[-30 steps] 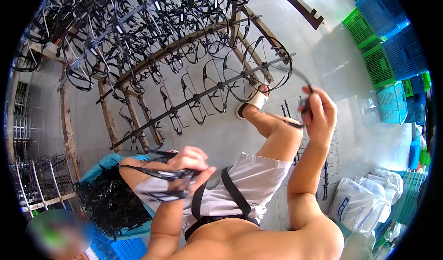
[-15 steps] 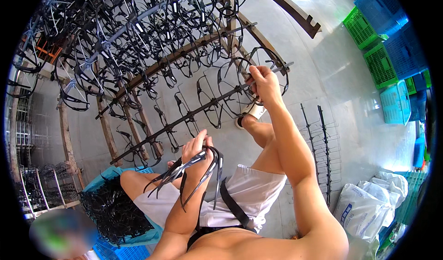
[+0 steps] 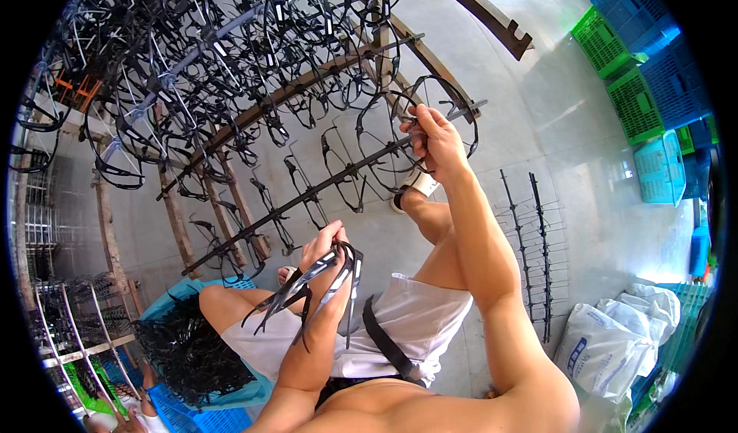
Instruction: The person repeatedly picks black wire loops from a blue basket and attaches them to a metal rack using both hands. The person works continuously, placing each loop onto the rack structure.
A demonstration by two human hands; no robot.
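My left hand (image 3: 327,250) is closed around a bunch of black eyeglass frames (image 3: 347,279), which dangle over the wrist with pale patches on their arms. Further out, my right hand (image 3: 437,135) pinches a black eyeglass frame (image 3: 401,115) against the far right part of a dark rod (image 3: 269,216). Its fingertips partly hide the contact point. Several more frames hang from that rod at intervals, including one near the middle (image 3: 338,160). The rod slants from lower left to upper right in front of my knees.
A rack (image 3: 254,114) full of hanging black frames fills the upper left. By my left leg sits a blue basket (image 3: 265,391) heaped with black pieces. Wired rods (image 3: 542,264) lie on the floor at right, near white sacks (image 3: 600,348) and stacked crates (image 3: 634,110). Another person's arm (image 3: 146,402) shows lower left.
My right hand has shifted slightly left along the rod, its fingers moving at the frame. The left hand and its bunch have dipped a little. Another person's arm now shows at lower left.
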